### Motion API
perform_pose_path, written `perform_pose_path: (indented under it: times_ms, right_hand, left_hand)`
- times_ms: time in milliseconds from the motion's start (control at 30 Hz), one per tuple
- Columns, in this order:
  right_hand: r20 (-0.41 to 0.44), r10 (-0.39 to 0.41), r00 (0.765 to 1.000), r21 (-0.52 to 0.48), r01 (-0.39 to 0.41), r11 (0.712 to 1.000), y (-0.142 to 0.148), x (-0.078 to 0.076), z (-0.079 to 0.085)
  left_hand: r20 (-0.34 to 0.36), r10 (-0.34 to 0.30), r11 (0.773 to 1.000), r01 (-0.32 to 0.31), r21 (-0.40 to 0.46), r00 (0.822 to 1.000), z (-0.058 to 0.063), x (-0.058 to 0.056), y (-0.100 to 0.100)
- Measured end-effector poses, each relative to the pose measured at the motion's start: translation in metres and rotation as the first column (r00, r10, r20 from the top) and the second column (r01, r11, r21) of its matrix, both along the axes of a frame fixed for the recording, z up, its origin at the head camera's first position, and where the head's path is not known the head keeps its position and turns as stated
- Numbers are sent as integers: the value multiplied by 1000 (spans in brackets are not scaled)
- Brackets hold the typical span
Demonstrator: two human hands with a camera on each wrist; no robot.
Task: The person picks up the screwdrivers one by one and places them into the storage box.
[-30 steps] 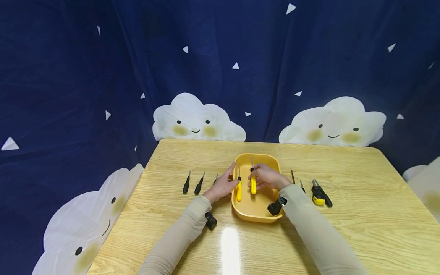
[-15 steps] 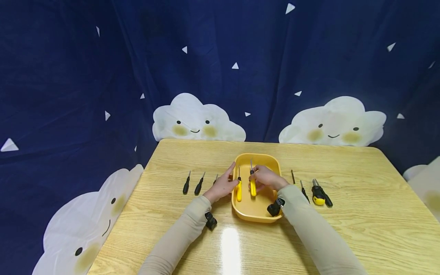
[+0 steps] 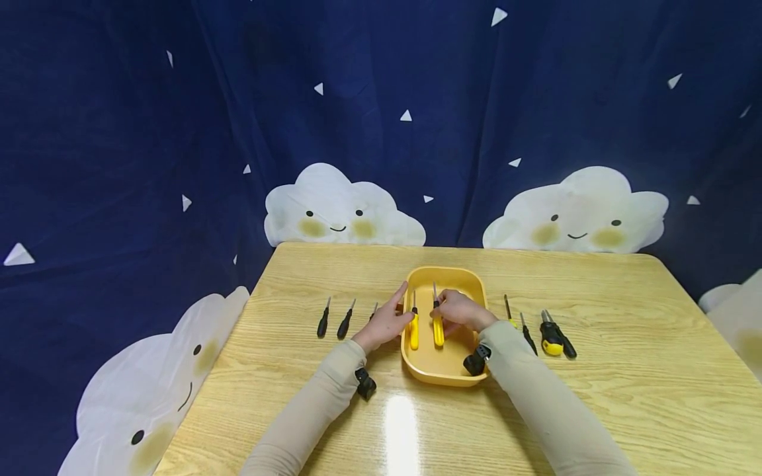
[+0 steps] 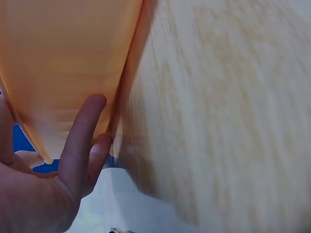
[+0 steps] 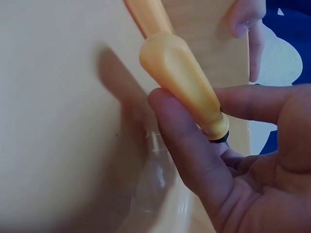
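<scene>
A yellow-orange plastic tray (image 3: 425, 374) stands on the table, and my left hand (image 3: 385, 325) holds its left side. The left wrist view shows fingers (image 4: 80, 138) lying along the tray's outer wall (image 4: 63, 53), with the thumb over the rim. Inside the tray, a yellow-handled screwdriver (image 3: 414, 336) lies along that left side, shaft pointing away from me. My right hand (image 3: 463, 309) pinches a second yellow-handled screwdriver (image 3: 438, 332) between thumb and fingers, close over the tray floor. In the right wrist view its handle (image 5: 182, 77) casts a shadow on the tray.
Left of the tray lie two black screwdrivers (image 3: 322, 324) and a third (image 3: 374, 311), partly hidden by the left hand. To its right are more screwdrivers (image 3: 527, 336), including a stubby black-and-yellow one (image 3: 551, 340). A dark blue cloud-patterned curtain (image 3: 458, 132) hangs behind the table.
My right hand has brought the yellow-handled screwdriver slightly toward me and lower into the tray. The left hand keeps its place on the tray's side.
</scene>
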State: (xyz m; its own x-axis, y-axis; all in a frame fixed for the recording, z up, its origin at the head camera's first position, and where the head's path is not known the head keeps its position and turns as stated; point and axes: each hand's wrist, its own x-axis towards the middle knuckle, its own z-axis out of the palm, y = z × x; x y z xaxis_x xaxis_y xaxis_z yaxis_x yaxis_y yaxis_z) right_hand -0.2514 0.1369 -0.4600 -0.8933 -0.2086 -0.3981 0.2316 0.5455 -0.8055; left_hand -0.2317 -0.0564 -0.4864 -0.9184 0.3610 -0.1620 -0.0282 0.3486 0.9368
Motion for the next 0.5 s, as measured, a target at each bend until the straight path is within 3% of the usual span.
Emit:
perform_pose_path:
  times_ms: [500]
  right_hand:
    - [14,-13,1000,2,13,1000,-1,0,-1]
  left_hand:
    - [-5,9,1000,-9,-1,1000,-2,-2,0]
